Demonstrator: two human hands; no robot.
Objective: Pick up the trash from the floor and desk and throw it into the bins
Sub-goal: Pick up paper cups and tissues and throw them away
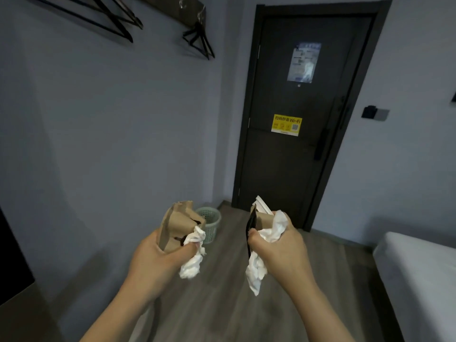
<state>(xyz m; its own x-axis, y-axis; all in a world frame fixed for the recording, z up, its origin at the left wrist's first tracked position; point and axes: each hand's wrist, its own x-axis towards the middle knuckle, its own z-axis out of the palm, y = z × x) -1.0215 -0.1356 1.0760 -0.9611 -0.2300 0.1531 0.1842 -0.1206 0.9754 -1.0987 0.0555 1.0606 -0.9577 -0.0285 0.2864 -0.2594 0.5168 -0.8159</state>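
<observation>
My left hand (158,257) is shut on a crumpled brown paper bag (176,223) and a wad of white tissue (193,257) that hangs below the fingers. Held at the same height, my right hand (281,253) grips more white tissue (272,230), a dark flat piece (251,233) and a scrap of brown and white paper (261,213). A pale green mesh bin (212,222) stands on the wooden floor in the corner by the wall, just beyond and partly behind the brown bag.
A dark closed door (296,149) with a yellow Wi-Fi sticker lies straight ahead. A white bed corner (417,272) fills the lower right. Black hangers (199,40) hang on the left wall. A dark furniture edge (12,262) stands at the far left.
</observation>
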